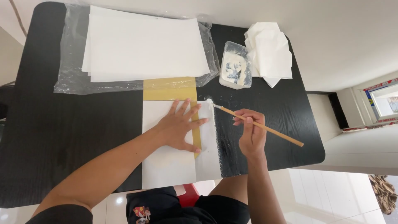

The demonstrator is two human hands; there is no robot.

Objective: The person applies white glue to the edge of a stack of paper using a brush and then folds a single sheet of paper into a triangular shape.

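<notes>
Brushing paper's [170,166] right edge, brush [259,125]

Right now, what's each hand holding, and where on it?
Right hand grips a wooden brush near mid-handle, bristles at the paper's corner. Left hand holds nothing; it presses flat on the white sheet.

Folded napkins [270,49], bagged paper stack [143,45].

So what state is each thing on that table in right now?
Left hand: flat, fingers spread, pressing the white sheet.
Right hand: shut on the brush, tip at the sheet's top corner.
Paste tub: open, partly used.
Paper stack: lying on clear plastic.
Tissues: piled, folded.
</notes>
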